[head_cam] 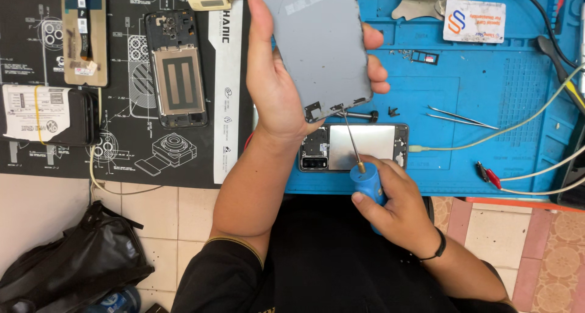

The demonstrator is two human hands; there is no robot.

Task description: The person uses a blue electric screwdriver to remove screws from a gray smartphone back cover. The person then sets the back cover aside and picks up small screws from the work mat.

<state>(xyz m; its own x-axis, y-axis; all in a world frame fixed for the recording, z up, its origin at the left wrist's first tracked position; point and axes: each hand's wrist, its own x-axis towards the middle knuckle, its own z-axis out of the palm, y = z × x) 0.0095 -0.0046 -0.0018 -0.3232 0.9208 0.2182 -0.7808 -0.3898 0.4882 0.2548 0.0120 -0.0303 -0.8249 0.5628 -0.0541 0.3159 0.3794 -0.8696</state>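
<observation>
Phone back cover [323, 42] top cut off, L hand [274, 75]

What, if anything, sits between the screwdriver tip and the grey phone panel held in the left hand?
Nothing visible. The screwdriver in the right hand reaches with its tip to the lower edge of the grey panel, which the left hand holds.
</observation>
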